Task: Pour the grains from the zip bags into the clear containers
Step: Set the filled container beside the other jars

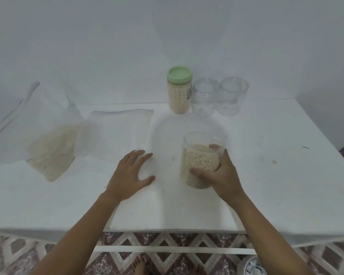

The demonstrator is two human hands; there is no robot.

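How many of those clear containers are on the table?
4. One with a green lid, full of grain, stands at the back; two empty ones sit right of it; the right hand holds a lidless, mostly filled one. None seems hidden.

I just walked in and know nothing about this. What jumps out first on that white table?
Near the middle, the right hand wraps around an open clear container mostly full of pale grains, while the left hand rests flat beside it. At far left a zip bag still holds grains. Along the back edge stand a green-lidded full jar and two empty clear jars.
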